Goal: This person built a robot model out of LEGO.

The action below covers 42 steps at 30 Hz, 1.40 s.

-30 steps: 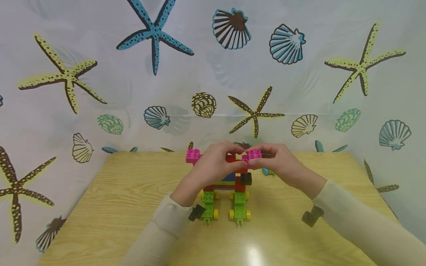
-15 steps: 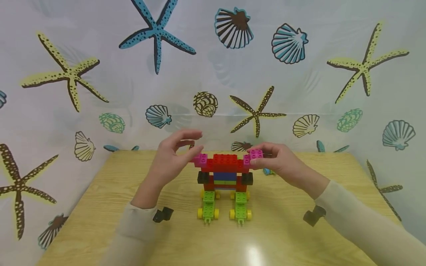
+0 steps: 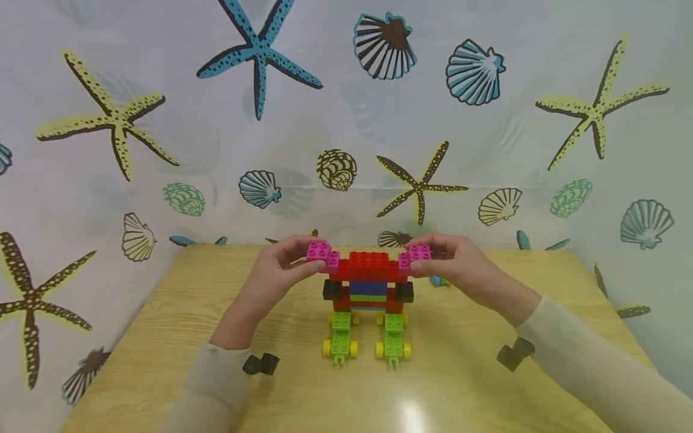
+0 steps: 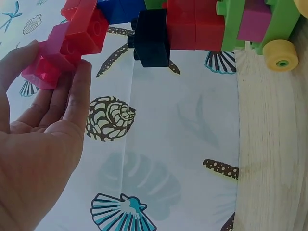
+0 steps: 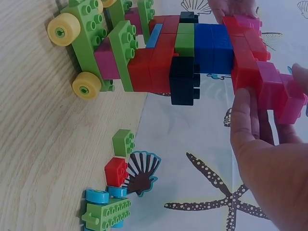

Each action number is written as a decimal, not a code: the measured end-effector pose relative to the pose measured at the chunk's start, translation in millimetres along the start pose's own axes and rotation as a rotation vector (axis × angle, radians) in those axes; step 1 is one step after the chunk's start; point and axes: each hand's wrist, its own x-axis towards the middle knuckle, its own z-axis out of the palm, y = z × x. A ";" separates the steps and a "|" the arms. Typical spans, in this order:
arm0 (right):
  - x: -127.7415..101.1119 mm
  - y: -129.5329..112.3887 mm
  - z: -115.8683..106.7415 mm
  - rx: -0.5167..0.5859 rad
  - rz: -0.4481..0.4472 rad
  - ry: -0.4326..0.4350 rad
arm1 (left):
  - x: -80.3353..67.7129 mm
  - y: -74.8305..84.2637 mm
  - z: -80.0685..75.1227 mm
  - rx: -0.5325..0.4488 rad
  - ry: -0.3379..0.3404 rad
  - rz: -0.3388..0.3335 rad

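A: Biggest first?
B: Wooden table [image 3: 162, 337], backed by a curtain [image 3: 162, 120] printed with starfish and shells.

A: On it?
B: Brick model [image 3: 368, 288], standing at table centre: green wheeled feet [image 3: 340, 340] with yellow wheels at 6 o'clock, red and blue body above, black bricks [image 3: 331, 290] jutting at 3 and 9, red crossbar [image 3: 368, 266] at 12.

A: Hands?
B: Left hand [image 3: 278, 270] at 9 o'clock of the crossbar, thumb and fingers pinching the left pink brick [image 3: 322, 255] at that end. Right hand [image 3: 460, 267] at 3 o'clock, grasping the right pink brick [image 3: 414, 257] likewise. Confirmed from the wrists: left fingers [image 4: 77, 91] wrapped around pink [image 4: 48, 62], right fingers [image 5: 248, 120] under pink [image 5: 284, 96].

A: Pink bricks attached?
B: Touching the crossbar ends; fully pressed home or not, cannot tell.

A: Smallest bits?
B: Loose pieces [image 5: 115, 192] behind the model, near 2 o'clock: green, red, blue-wheeled. Barely visible [image 3: 435, 280] from the head view.
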 end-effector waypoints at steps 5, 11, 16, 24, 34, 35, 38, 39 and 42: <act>-2.0 -0.9 -0.9 -0.018 -0.002 0.007 | -0.1 0.3 0.2 -0.012 0.000 -0.008; -3.4 -0.3 -6.8 -0.038 -0.034 0.029 | -0.3 -0.1 -5.1 0.011 0.009 -0.018; -0.7 1.0 -12.9 -0.054 -0.070 0.064 | -1.8 -3.1 -17.2 0.039 0.031 -0.023; 27.0 17.7 -11.7 -0.021 -0.038 0.084 | -4.3 -9.5 -39.2 0.094 0.067 -0.041; 71.5 49.8 0.0 -0.030 0.022 0.120 | -6.4 -12.6 -62.2 0.098 0.086 -0.027; 74.4 51.7 0.4 -0.046 0.029 0.129 | -6.2 -12.9 -63.8 0.106 0.093 -0.029; 83.1 58.7 1.6 -0.072 0.045 0.155 | -6.8 -13.7 -67.8 0.115 0.117 -0.046; 85.6 61.1 2.2 -0.085 0.053 0.162 | -7.6 -14.0 -68.9 0.119 0.124 -0.054; 91.3 66.8 4.8 -0.119 0.078 0.184 | -9.8 -14.3 -70.6 0.119 0.140 -0.075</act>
